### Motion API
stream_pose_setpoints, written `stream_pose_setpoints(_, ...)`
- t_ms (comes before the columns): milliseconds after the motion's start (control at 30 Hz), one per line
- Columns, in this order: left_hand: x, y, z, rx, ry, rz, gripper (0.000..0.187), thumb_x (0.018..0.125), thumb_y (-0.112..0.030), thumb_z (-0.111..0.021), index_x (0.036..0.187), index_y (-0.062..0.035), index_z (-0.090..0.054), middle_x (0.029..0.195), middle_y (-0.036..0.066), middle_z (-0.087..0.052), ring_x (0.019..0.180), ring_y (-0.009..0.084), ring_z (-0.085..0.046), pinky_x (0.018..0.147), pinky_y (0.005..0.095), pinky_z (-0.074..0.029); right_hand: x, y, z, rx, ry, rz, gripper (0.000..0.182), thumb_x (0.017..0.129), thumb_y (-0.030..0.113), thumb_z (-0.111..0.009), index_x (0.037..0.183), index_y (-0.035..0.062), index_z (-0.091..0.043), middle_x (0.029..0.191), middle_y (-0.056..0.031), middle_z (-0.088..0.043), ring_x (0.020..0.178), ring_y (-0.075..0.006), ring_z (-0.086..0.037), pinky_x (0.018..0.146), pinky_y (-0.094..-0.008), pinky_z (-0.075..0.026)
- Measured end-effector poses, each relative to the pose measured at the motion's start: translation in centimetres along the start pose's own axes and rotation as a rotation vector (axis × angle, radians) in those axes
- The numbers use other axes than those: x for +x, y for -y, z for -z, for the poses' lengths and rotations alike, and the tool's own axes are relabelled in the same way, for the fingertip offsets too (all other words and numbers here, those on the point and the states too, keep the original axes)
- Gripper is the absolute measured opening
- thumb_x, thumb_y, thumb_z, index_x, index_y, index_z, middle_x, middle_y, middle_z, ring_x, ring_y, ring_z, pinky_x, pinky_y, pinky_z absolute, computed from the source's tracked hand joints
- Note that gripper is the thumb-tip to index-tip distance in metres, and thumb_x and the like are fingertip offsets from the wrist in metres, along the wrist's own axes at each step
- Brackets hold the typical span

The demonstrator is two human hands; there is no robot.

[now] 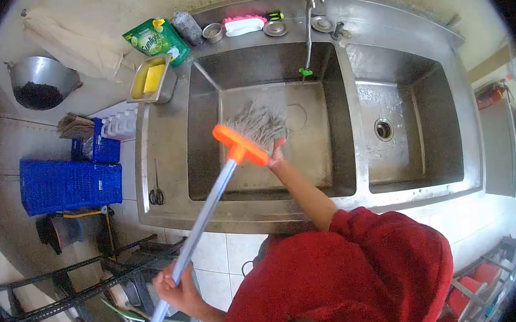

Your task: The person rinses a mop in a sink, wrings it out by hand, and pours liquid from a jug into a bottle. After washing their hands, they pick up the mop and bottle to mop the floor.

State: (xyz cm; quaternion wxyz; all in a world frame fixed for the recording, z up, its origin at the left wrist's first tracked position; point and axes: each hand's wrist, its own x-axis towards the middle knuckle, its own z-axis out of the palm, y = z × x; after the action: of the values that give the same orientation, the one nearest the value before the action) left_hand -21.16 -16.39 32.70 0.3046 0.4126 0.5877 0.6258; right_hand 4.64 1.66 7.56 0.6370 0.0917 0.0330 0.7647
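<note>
A mop with an orange head (pixel 241 145), grey strands (pixel 257 121) and a silvery-blue handle (pixel 205 218) slants over the large left basin of a steel sink (pixel 296 173). Around the lower handle, my left hand (pixel 182 289) is closed. My right hand (pixel 276 153) reaches into the basin and holds the strands beside the right end of the orange head; some of its fingers are hidden by them. Above the basin hangs a tap (pixel 308 24) with a green piece on its spout. Whether water runs from it is not clear.
Scissors (pixel 157 188) lie on the left ledge, below a steel container (pixel 164 86) with a yellow sponge (pixel 153 79). A green pouch (pixel 157 41) and a brush (pixel 244 25) stand along the back. Blue crates (pixel 70 183) and a black rack (pixel 84 283) are at the left.
</note>
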Motion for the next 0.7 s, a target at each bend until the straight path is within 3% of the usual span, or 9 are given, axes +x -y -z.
stream_pose_setpoints(167, -5.1, 4.8, 1.9, 0.383, 0.037, 0.325, 0.031, 0.061, -0.001, -0.070, 0.082, -0.0026, -0.048, 0.073, 0.004, -0.052, 0.062, 0.0086, -0.048, 0.053, 0.0210, -0.040, -0.8, -1.4, -4.5, -0.084, -0.698, 0.139, 0.068, 0.067, 0.043, -0.064, 0.121, 0.0118, -0.036, 0.113, -0.0094, -0.046, 0.103, -0.0308, -0.047, 0.085, -0.0496, -0.040)
stream_pose_setpoints(267, -7.9, 10.6, 4.9, 0.516, -0.045, 0.530, 0.046, 0.063, -0.004, -0.071, 0.098, 0.0006, -0.041, 0.072, 0.003, -0.053, 0.063, 0.0095, -0.049, 0.064, 0.0210, -0.042, -2.6, -1.8, -3.7, -0.449, -0.688, 0.144, 0.049, 0.071, 0.034, -0.061, 0.111, 0.0095, -0.045, 0.106, -0.0097, -0.049, 0.099, -0.0269, -0.049, 0.082, -0.0457, -0.043)
stream_pose_setpoints(333, -9.1, 11.7, 5.1, -0.337, -0.380, 0.776, 0.051, 0.064, -0.005, -0.070, 0.103, 0.0011, -0.038, 0.079, 0.005, -0.054, 0.072, 0.0119, -0.050, 0.074, 0.0224, -0.039, -3.5, -1.8, -2.4, -0.414, -0.728, 0.069, 0.039, 0.072, 0.031, -0.060, 0.103, 0.0086, -0.050, 0.107, -0.0092, -0.049, 0.096, -0.0246, -0.050, 0.081, -0.0418, -0.045)
stream_pose_setpoints(400, -10.1, 16.6, 10.7, -0.025, -0.015, 0.672, 0.053, 0.067, -0.010, -0.068, 0.105, 0.0020, -0.035, 0.087, 0.008, -0.054, 0.084, 0.0146, -0.050, 0.084, 0.0256, -0.034, -4.1, -1.7, -3.2, -0.499, -0.722, -0.033, 0.027, 0.072, 0.021, -0.060, 0.096, 0.0091, -0.054, 0.100, -0.0052, -0.053, 0.093, -0.0206, -0.052, 0.081, -0.0398, -0.046)
stream_pose_setpoints(500, -6.7, 11.9, 6.7, -0.902, -0.364, 1.671, 0.051, 0.075, -0.026, -0.058, 0.109, 0.0038, -0.034, 0.107, 0.013, -0.046, 0.099, 0.0186, -0.044, 0.091, 0.0318, -0.032, -4.6, -0.5, -6.4, -0.465, -0.752, -0.055, 0.030, 0.072, 0.021, -0.059, 0.098, 0.0057, -0.053, 0.101, -0.0074, -0.053, 0.094, -0.0211, -0.052, 0.081, -0.0396, -0.045)
stream_pose_setpoints(567, -3.7, 6.0, -1.2, -0.587, -0.243, 1.314, 0.048, 0.077, -0.023, -0.053, 0.112, 0.0045, -0.034, 0.113, 0.015, -0.042, 0.105, 0.0226, -0.040, 0.092, 0.0335, -0.033, -4.9, 0.0, -7.7, -0.543, -0.681, -0.087, 0.038, 0.072, 0.026, -0.059, 0.103, 0.0044, -0.051, 0.103, -0.0087, -0.053, 0.094, -0.0210, -0.052, 0.081, -0.0377, -0.045)
stream_pose_setpoints(600, -2.6, 10.8, 0.5, -0.014, 0.388, 0.889, 0.053, 0.077, -0.018, -0.051, 0.119, 0.0064, -0.029, 0.118, 0.016, -0.040, 0.113, 0.0259, -0.036, 0.097, 0.0356, -0.028, -5.0, 0.3, -8.6, -0.626, -0.602, -0.131, 0.045, 0.073, 0.031, -0.058, 0.108, 0.0031, -0.050, 0.105, -0.0100, -0.052, 0.094, -0.0209, -0.052, 0.082, -0.0358, -0.044)
stream_pose_setpoints(633, -0.5, 8.2, -4.3, -0.112, 0.468, 0.666, 0.041, 0.082, -0.024, -0.047, 0.114, 0.0010, -0.041, 0.113, 0.011, -0.045, 0.107, 0.0212, -0.040, 0.095, 0.0326, -0.030, -4.9, 0.2, -10.7, -0.627, -0.608, -0.128, 0.045, 0.073, 0.031, -0.058, 0.108, 0.0031, -0.050, 0.105, -0.0100, -0.052, 0.094, -0.0209, -0.052, 0.082, -0.0358, -0.044)
stream_pose_setpoints(700, 4.2, 7.9, -12.0, 0.460, 0.788, 0.448, 0.081, 0.071, -0.021, -0.063, 0.128, 0.0073, -0.012, 0.133, 0.019, -0.019, 0.124, 0.0250, -0.020, 0.102, 0.0333, -0.016, -4.7, -0.8, -14.3, -0.890, -0.544, -0.239, 0.052, 0.072, 0.039, -0.059, 0.107, 0.0013, -0.052, 0.104, -0.0123, -0.054, 0.093, -0.0226, -0.053, 0.082, -0.0340, -0.043)
